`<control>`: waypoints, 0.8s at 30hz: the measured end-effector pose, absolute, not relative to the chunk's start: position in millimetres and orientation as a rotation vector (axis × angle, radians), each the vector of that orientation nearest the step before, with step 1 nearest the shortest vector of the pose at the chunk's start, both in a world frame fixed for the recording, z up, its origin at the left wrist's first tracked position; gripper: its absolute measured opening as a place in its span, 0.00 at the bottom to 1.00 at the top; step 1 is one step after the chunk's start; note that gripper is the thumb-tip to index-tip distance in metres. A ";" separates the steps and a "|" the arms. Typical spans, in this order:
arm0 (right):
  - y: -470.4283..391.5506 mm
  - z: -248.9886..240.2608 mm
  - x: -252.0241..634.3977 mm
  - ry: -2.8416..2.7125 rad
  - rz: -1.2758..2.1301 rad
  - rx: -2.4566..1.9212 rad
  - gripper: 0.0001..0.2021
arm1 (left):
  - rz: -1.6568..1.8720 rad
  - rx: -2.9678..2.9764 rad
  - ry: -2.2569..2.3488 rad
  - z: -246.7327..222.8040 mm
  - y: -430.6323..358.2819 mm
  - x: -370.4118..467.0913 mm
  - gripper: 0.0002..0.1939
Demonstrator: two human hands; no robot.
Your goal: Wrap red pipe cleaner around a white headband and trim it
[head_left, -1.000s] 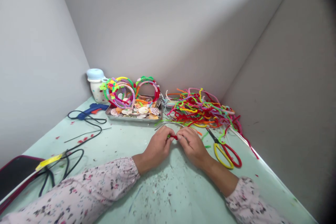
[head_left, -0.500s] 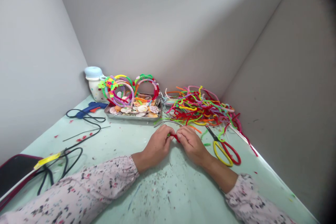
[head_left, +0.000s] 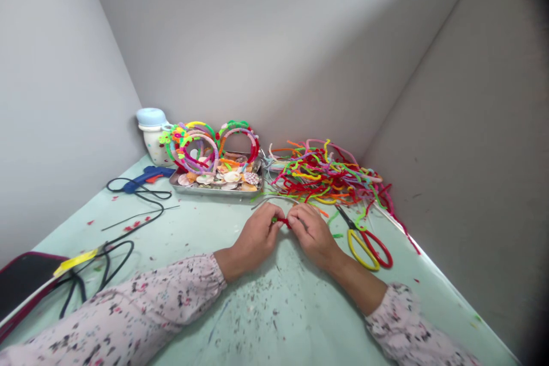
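one fuzzy red strip [head_left: 285, 221] between both hands [head_left: 257, 240] [head_left: 312, 235]

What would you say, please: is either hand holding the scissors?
No, the left hand and right hand pinch a red piece; the scissors lie apart.

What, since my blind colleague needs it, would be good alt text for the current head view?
The left hand and right hand pinch a small red fuzzy piece over a pale green table. Beyond are colorful hoops, a tray of shells and tangled pipe cleaners; scissors lie at right.
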State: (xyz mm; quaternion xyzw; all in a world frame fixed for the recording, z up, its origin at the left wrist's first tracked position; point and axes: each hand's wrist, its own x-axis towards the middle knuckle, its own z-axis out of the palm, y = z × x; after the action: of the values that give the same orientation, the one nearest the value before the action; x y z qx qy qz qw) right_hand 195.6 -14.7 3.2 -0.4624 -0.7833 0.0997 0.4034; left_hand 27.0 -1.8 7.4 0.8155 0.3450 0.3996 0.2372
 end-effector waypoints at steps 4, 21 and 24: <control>-13.4 3.3 196.5 -2.010 0.305 -1.158 0.12 | 1.076 2.255 0.935 7.3 -1.5 26.9 0.06; -17.8 9.0 195.6 -1.828 0.185 -1.192 0.06 | 1.052 2.244 0.950 7.4 0.0 25.3 0.09; -17.2 9.7 198.1 -1.789 0.130 -1.163 0.07 | 1.055 2.221 0.979 6.3 0.5 25.4 0.09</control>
State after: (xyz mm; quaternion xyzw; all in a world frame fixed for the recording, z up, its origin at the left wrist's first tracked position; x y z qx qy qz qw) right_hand 198.1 -17.2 9.7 -0.4769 -0.7337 0.0534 0.4811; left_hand 25.4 0.5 6.3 0.8135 0.3588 0.3866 0.2450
